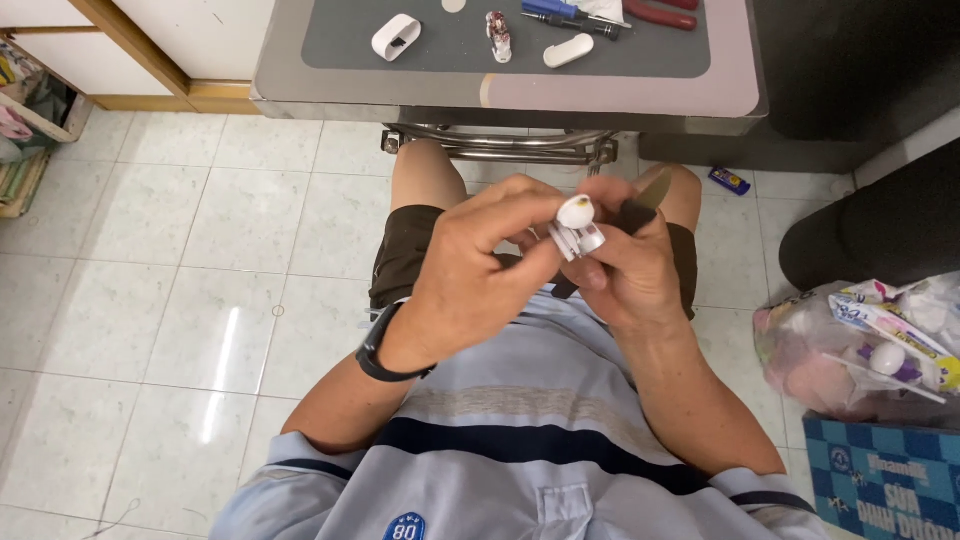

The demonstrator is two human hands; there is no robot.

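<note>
Over my lap, both hands meet on a small white plastic part (pixel 577 226) with a round cap and a metal piece. My left hand (pixel 478 270) pinches it between thumb and fingers. My right hand (pixel 628 265) also touches the part and grips a black-handled knife (pixel 640 205), its blade pointing up and away. A black band sits on my left wrist.
A small metal table (pixel 500 95) with a grey mat stands ahead; on it lie a white loop-shaped piece (pixel 396 37), a white capsule-shaped piece (pixel 568 50), screwdrivers and red-handled pliers. A plastic bag (pixel 860 345) of items and a blue box (pixel 885 480) sit at right. White tiled floor lies around.
</note>
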